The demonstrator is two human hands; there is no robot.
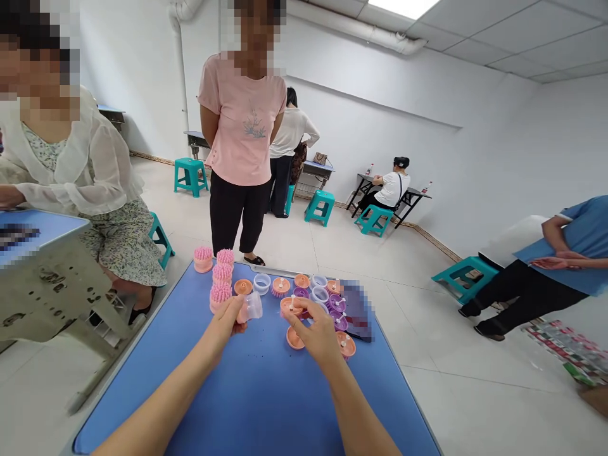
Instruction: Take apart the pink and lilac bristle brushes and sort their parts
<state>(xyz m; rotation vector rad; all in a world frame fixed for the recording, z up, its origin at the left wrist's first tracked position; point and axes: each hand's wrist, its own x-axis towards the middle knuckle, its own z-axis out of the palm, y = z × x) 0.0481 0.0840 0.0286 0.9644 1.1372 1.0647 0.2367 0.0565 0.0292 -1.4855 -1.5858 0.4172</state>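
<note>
My left hand (228,316) is closed around a translucent plastic cup (254,305), held sideways above the blue table (251,399). Something pinkish shows at the cup's end by my fingers. Between the thumb and fingers of my right hand (317,326) is an orange round brush piece (287,306) with a white stem. Just below it lies an orange disc (294,339), partly covered by my hand. Pink-bristled scrub brushes (221,295) are stacked beyond my left hand. Clear rings (261,284) and purple round pieces (337,303) lie beyond and beside my right hand.
Another orange piece (346,344) lies right of my right wrist, near a dark pouch-like item (356,310). A person in a pink shirt (244,126) stands past the table's far edge. Someone sits at a desk (42,234) on the left. Green stools (320,207) stand behind.
</note>
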